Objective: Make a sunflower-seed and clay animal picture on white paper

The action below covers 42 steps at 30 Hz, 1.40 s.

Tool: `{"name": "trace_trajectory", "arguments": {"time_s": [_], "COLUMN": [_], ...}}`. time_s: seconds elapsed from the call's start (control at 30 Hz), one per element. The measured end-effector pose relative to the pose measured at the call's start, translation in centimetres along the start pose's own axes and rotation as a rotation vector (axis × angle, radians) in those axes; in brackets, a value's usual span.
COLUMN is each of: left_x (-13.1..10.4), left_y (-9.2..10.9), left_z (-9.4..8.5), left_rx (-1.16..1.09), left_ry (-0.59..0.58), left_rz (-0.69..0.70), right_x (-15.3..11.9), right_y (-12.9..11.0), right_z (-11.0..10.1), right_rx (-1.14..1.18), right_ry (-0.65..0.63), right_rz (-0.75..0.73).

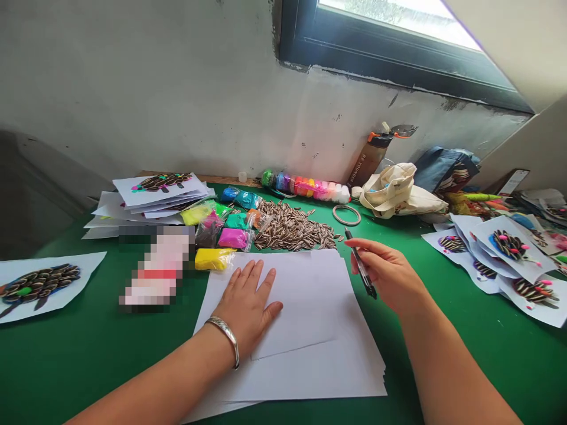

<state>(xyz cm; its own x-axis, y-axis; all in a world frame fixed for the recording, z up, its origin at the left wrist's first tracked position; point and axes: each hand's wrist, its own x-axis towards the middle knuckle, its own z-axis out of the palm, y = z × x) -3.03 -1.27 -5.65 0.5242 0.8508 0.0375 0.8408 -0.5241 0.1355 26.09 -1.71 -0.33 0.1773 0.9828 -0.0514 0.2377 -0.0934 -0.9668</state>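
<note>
My left hand [250, 304] lies flat, fingers spread, on a smaller white sheet [305, 307] that rests on a stack of white paper [319, 375]. A silver bangle [227, 336] circles that wrist. Held between the fingers of my right hand [390, 274] is a dark pen [364, 271], raised at the right edge of the paper. Just beyond the stack lies a heap of striped sunflower seeds [292, 227]. Packets of coloured clay, among them a yellow packet [213, 258] and a pink packet [234, 238], sit beside the seeds.
Seed-and-clay pictures are piled at the back left [155, 195] and at the right [509, 248]; one picture [44, 283] lies far left. Along the wall are a row of coloured clay [310, 188], a bottle [370, 156] and a cloth bag [396, 192]. A ring [346, 215] lies behind the pen.
</note>
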Motion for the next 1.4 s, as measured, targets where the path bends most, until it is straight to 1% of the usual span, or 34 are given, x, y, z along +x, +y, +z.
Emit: {"name": "trace_trajectory", "arguments": {"time_s": [0.07, 0.1, 0.17, 0.2, 0.27, 0.33, 0.4, 0.5, 0.57, 0.6, 0.67, 0.77, 0.87, 0.97, 1.13, 1.27, 1.4], "left_x": [0.1, 0.1, 0.1, 0.1, 0.2, 0.3, 0.6, 1.0, 1.1, 1.1, 0.9, 0.3, -0.2, -0.4, -0.4, -0.4, -0.5], "left_y": [0.2, 0.2, 0.2, 0.2, 0.1, 0.0, -0.1, -0.4, -0.7, -0.8, -0.7, -0.3, 0.4, 0.9, 0.9, 0.9, 0.8], "left_z": [-0.2, -0.2, -0.2, -0.2, -0.3, -0.6, -0.9, -1.3, -1.5, -1.6, -1.7, -2.0, -1.9, -1.5, -1.4, -1.5, -1.4], "left_rx": [0.003, 0.002, -0.001, -0.003, -0.003, 0.003, 0.006, -0.006, -0.021, -0.025, -0.025, -0.022, -0.033, -0.029, -0.014, -0.020, -0.027], "left_ry": [-0.001, 0.009, 0.034, 0.052, 0.088, 0.106, 0.106, 0.108, 0.131, 0.152, 0.221, 0.321, 0.324, 0.290, 0.232, 0.224, 0.231], "left_rz": [-0.008, -0.012, -0.009, -0.003, 0.013, 0.030, 0.037, 0.043, 0.051, 0.058, 0.089, 0.205, 0.314, 0.354, 0.349, 0.339, 0.345], "right_x": [-0.2, -0.3, -0.6, -0.7, -1.0, -1.2, -1.3, -1.5, -1.5, -1.5, -1.4, -1.2, -0.9, -0.8, -1.1, -1.3, -1.4], "right_y": [-0.2, -0.2, 0.0, 0.2, 0.6, 1.1, 1.6, 2.3, 2.5, 2.5, 2.4, 2.2, 2.2, 2.1, 1.8, 1.7, 1.4], "right_z": [1.5, 2.4, 4.1, 4.9, 6.2, 7.1, 7.5, 7.8, 7.9, 7.8, 7.7, 7.3, 7.0, 7.0, 7.1, 7.1, 7.1], "right_rx": [0.251, 0.322, 0.333, 0.297, 0.170, 0.007, -0.155, -0.426, -0.589, -0.646, -0.718, -0.814, -0.877, -0.900, -0.949, -0.983, -0.970], "right_ry": [-0.071, -0.097, -0.147, -0.163, -0.150, -0.141, -0.163, -0.307, -0.391, -0.411, -0.412, -0.401, -0.374, -0.370, -0.353, -0.330, -0.341], "right_rz": [0.012, -0.004, -0.044, -0.068, -0.119, -0.179, -0.264, -0.434, -0.524, -0.555, -0.612, -0.685, -0.709, -0.705, -0.685, -0.670, -0.688]}}
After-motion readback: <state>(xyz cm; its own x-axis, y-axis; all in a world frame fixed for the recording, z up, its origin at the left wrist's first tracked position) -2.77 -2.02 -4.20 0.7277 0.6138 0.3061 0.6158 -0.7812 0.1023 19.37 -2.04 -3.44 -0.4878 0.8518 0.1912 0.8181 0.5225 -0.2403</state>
